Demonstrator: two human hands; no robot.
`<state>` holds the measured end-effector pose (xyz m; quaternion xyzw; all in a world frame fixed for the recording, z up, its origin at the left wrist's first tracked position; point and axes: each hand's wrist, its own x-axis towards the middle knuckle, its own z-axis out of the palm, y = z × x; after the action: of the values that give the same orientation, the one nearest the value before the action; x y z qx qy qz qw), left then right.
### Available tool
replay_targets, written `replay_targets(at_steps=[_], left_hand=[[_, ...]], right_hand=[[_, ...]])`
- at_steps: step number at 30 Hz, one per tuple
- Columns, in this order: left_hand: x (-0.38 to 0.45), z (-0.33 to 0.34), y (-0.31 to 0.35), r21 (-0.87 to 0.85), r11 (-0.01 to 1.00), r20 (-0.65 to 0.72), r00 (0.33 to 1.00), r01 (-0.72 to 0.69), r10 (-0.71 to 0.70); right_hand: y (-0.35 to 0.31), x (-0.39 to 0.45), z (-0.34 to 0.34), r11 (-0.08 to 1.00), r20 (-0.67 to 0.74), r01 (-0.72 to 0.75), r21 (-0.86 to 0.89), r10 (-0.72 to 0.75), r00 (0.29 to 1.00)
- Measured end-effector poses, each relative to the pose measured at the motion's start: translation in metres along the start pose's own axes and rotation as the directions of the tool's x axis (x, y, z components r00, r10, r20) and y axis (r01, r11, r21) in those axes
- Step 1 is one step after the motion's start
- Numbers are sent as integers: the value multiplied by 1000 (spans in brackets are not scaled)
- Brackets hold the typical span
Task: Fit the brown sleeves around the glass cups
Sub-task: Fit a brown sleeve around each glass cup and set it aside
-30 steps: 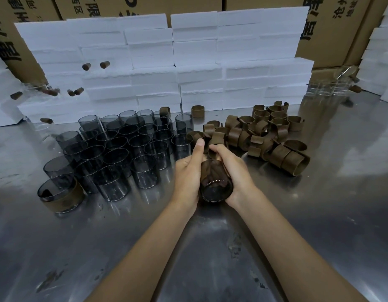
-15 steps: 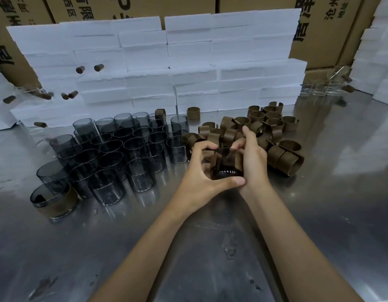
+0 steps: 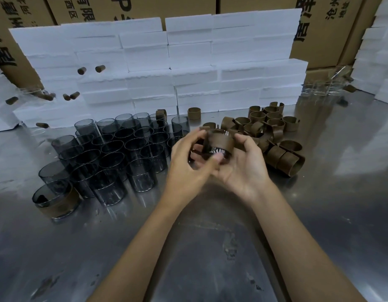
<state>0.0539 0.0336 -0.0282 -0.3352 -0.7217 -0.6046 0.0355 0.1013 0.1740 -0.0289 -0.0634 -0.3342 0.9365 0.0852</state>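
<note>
The glass cup (image 3: 218, 142) sits at centre frame, held off the bench (image 3: 210, 247) between both hands, with a brown sleeve (image 3: 219, 141) already wrapped round its wall. Its axis stands roughly upright, tilted slightly. The left hand (image 3: 188, 162) curls round its left side, thumb under the base; the right hand (image 3: 241, 162) cups it from right and below. Both are equally near. Bare cups (image 3: 123, 149) stand at left, one sleeved cup (image 3: 55, 199) at lower left, loose sleeves (image 3: 275, 136) at right. Seating appears nearly complete.
</note>
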Motion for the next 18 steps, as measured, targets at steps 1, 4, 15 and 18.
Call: replay_targets(at_steps=[1,4,15,18], left_hand=[[3,-4,-1,-66,998,-21,999,26,-27],[11,-14,-8,-155,987,-52,998,38,-47],[16,-18,-17,-348,930,-60,987,121,-151],[16,-18,-18,-381,914,-57,983,139,-173]], right_hand=[[0,1,0,1000,-4,17,-21,-17,1000],[3,5,2,982,-38,124,-144,-131,991],[9,4,6,835,5,286,-470,-322,947],[9,3,5,786,14,284,-550,-331,944]])
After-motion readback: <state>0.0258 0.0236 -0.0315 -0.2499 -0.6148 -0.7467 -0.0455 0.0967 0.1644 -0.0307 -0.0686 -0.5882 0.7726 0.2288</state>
